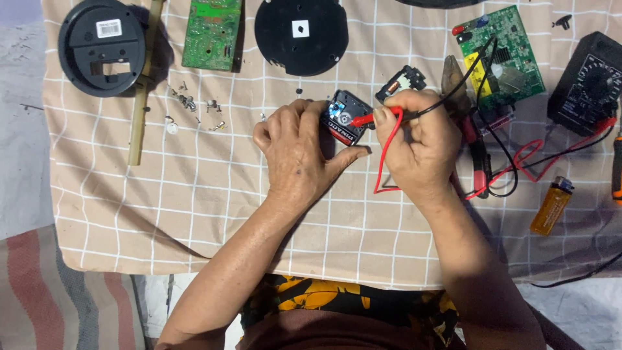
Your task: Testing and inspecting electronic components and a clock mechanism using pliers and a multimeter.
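My left hand (295,152) grips a small black box-shaped part with a red side and a blue-lit top, the black module (346,120), on the checked cloth (194,194). My right hand (418,142) is closed on a red test probe (366,119) whose tip touches the module's top. It also pinches a black probe lead (453,91). A red wire (383,165) loops down below my right hand. Both leads run right to a black multimeter (586,84).
Two round black discs (102,45) (301,35) and a green circuit board (210,32) lie at the back. Another green board (502,55), pliers (463,110), an orange lighter (552,205), small screws (188,104) and a stick (141,84) lie around.
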